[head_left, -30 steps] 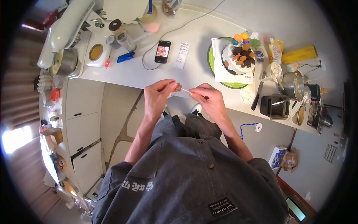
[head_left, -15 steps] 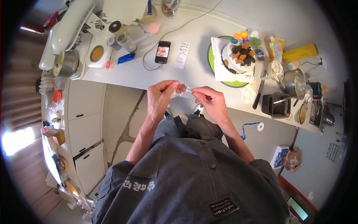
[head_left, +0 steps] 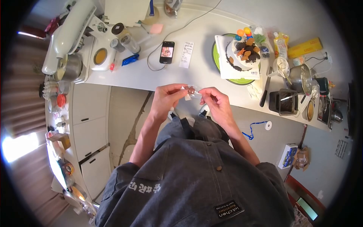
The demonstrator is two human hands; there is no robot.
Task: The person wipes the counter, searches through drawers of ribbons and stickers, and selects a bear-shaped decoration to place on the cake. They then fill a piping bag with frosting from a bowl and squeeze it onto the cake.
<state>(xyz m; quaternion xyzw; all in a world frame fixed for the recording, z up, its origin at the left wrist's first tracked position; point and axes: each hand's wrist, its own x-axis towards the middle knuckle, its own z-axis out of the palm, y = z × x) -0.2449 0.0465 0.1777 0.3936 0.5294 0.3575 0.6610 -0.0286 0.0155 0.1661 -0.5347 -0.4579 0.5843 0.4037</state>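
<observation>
Between my hands is a small clear plastic packet (head_left: 192, 90) with something reddish-brown inside; what it is I cannot make out. My left hand (head_left: 165, 101) is closed, thumb and fingers pinching the packet's left side. On the other side, the fingertips of my right hand (head_left: 218, 105) pinch the packet's right edge. Both hands are over the counter's front edge. Beyond them to the right stands a white cake (head_left: 237, 60) with dark crumbs, brown biscuit pieces and coloured balls on top. It sits on a white square board (head_left: 223, 72) over a green turntable (head_left: 214, 56).
A phone (head_left: 166, 53) and a paper receipt (head_left: 186, 55) lie on the counter (head_left: 200, 45). At the right are a long dark-handled knife (head_left: 266, 87), a black loaf tin (head_left: 278, 104) and a metal bowl (head_left: 302, 77). A stand mixer (head_left: 70, 38) stands left. Blue ribbon (head_left: 251, 130) trails below.
The packet now lies flatter between my fingers, and its brown contents show more clearly. My hands have shifted slightly, and the camera view has turned a little.
</observation>
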